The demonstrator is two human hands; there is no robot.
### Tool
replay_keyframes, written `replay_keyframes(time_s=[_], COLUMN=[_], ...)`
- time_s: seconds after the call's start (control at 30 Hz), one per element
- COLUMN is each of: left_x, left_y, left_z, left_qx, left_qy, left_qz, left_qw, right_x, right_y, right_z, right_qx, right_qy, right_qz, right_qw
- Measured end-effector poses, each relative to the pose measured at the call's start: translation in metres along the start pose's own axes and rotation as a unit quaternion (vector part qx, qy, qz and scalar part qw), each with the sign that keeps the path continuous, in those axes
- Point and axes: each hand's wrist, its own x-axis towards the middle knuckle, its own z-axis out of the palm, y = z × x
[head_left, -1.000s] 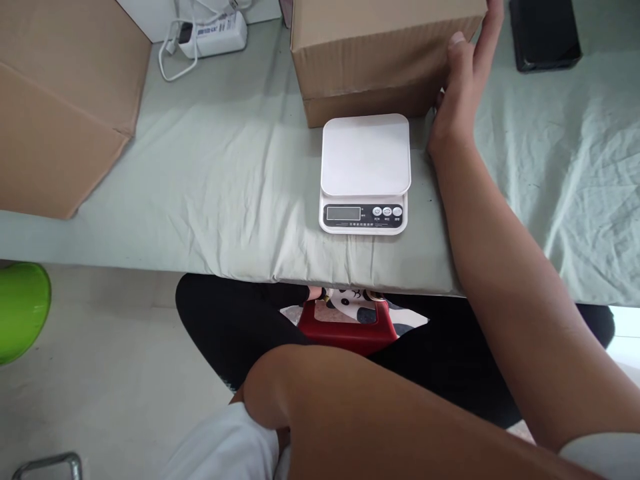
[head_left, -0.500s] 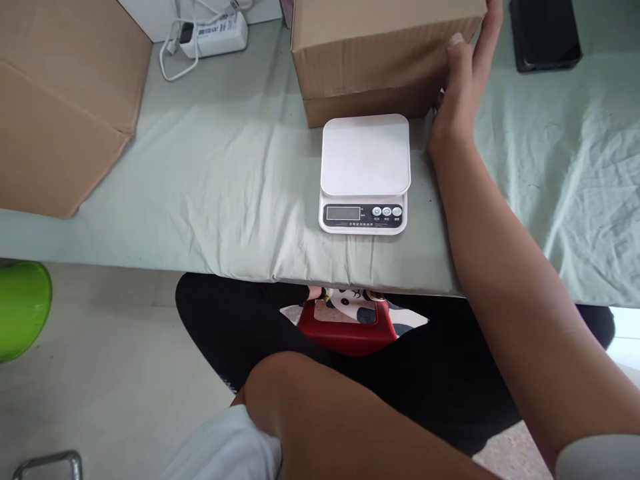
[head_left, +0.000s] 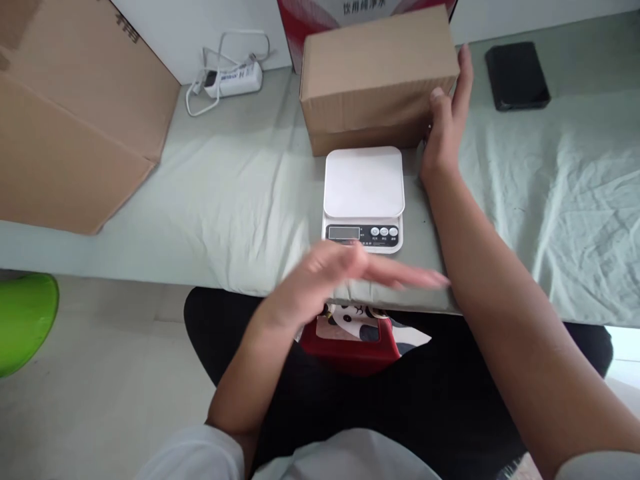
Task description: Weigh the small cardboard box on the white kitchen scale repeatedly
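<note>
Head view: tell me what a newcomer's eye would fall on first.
Probably the white scale near the middle, before a brown box. Next, the blurred left hand hiding the scale's near-left corner, and the right hand at the box's right end. A bright green object shows far left.

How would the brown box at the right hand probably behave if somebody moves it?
The brown box would probably keep its shape, since its cardboard edges look fairly straight. It seems unlikely to roll, because its faces are mostly flat. Pulled nearer to the person, it might nudge the white scale, as almost no gap shows between them.
</note>
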Motion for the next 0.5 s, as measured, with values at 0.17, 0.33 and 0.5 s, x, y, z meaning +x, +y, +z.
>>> replay_keyframes(time_s=[0.17,0.33,0.5], left_x=[0.103,0.19,0.225], left_y=[-0.038,-0.083,-0.085], left_z=[-0.094,-0.122,-0.091], left_qx=[0.019,-0.019,-0.037], left_qy=[0.376,0.318,0.191], left_qz=[0.129,0.007,0.089], left_qw=[0.917,0.948,0.977], right_x=[-0.004,-0.007,-0.006], right_y=[0.009,0.013,-0.003], right_z=[0.0,0.005,0.002], right_qx=[0.063,0.064,0.06], right_qy=[-0.009,-0.006,0.014], right_qz=[-0.006,-0.007,0.004], right_qw=[0.998,0.998,0.998])
